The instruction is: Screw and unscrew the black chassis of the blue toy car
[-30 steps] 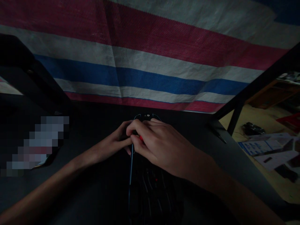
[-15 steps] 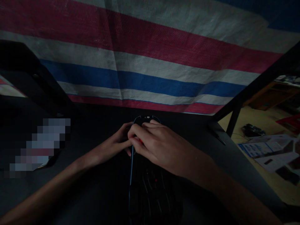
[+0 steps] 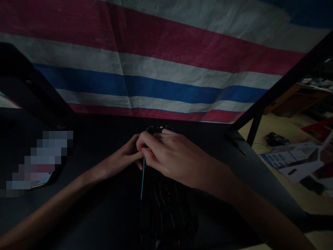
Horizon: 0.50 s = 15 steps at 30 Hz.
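Note:
A long dark device with a rounded far end and a thin blue edge [image 3: 143,178] lies on the black table, pointing away from me. On its near part is a black ribbed block [image 3: 170,211] with a small red light. My left hand [image 3: 130,152] grips the device's left edge, thumb and fingers closed near its far half. Over the top lies my right hand [image 3: 168,151], its fingers curled and pinched close to the left fingertips. A bit of red shows under the right fingers; what they hold is hidden. Dim light hides most details of the device.
A striped tarpaulin [image 3: 166,81] hangs behind the black table [image 3: 104,215]. A blurred-out packet [image 3: 41,161] lies at left, beside a dark frame post [image 3: 44,90]. A thin dark tool [image 3: 238,146] rests near the right edge. Papers [image 3: 293,159] lie beyond on the floor.
The whole view has shifted slightly, so the scene sits a little further left and up. Both hands stay on the device, with the right fingers slightly more curled over the red bit.

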Available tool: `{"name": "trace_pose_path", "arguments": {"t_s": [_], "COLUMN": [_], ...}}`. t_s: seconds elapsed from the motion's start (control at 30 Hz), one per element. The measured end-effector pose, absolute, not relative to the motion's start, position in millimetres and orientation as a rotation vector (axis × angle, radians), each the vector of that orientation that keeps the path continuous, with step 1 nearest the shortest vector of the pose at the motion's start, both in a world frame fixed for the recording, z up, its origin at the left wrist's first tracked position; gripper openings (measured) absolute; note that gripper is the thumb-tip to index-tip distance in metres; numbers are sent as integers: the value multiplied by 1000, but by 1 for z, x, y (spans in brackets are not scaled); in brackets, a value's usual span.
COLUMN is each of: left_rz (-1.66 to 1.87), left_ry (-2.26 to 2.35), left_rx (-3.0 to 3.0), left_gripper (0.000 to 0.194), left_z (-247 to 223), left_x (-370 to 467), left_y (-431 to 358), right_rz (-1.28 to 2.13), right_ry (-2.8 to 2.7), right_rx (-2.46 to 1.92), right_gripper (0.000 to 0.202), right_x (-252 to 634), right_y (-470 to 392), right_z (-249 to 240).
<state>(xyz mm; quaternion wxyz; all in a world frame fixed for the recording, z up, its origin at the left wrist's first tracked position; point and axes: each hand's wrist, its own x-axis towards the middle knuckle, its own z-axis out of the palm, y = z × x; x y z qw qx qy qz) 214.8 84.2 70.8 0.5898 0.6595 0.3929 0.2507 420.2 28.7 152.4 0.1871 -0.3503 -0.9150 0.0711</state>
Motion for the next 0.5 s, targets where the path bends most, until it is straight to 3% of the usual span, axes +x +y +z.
{"name": "trace_pose_path", "arguments": {"t_s": [0.17,0.33,0.5], "left_rz": [605,581,595], "left_ry": [937,911,884], "left_rx": [1545,1524,1521], "left_gripper": [41,47,41], "left_z": [71,70,66], "left_x": [215,213,211], "left_y": [83,84,84], "right_rz": [195,147,168], "right_ry": [-2581,-2575,-2576], "right_rx": [-956,-931,-934], "right_gripper": [6,9,10], "right_x": [421,419,418], "right_y": [30,30,28], "right_z": [152,150,150]}}
